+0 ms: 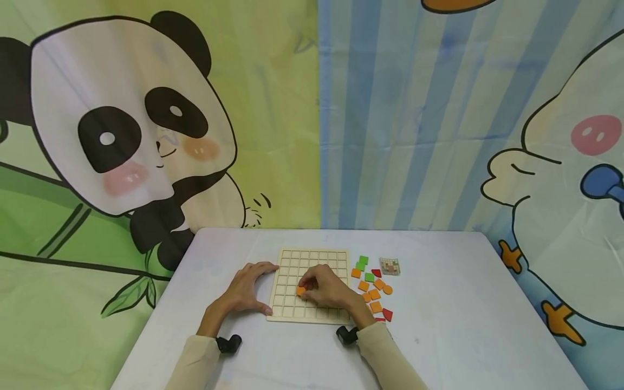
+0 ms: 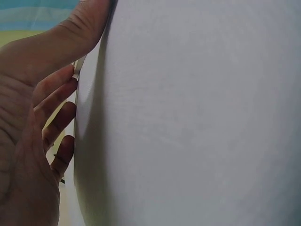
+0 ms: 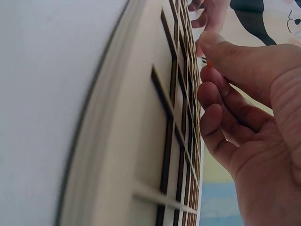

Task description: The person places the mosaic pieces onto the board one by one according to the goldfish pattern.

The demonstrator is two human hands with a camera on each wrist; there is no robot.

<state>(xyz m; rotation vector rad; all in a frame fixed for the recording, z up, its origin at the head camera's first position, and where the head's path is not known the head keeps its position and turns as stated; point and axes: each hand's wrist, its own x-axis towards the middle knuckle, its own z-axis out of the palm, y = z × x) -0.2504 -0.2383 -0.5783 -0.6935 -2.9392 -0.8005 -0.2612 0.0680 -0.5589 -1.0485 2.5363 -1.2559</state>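
Observation:
A pale wooden grid board [image 1: 287,271] lies flat on the white table in the head view. My left hand [image 1: 246,290] rests along its left side, the thumb at the near corner and the fingertips at the edge farther up, spread wide. Over the middle of the board, my right hand [image 1: 326,287] pinches a small orange tile [image 1: 301,291] between thumb and fingers. In the right wrist view only a sliver of orange shows between the fingertips [image 3: 211,40]. Whether the tile touches the board cannot be told. The left wrist view shows my left hand [image 2: 42,103] and mostly tabletop.
Right of the board lie loose orange tiles [image 1: 374,294], green tiles [image 1: 363,260] and red pieces [image 1: 387,314]. A small patterned card [image 1: 390,266] sits behind them. Printed curtains [image 1: 273,108] hang beyond the table's far edge.

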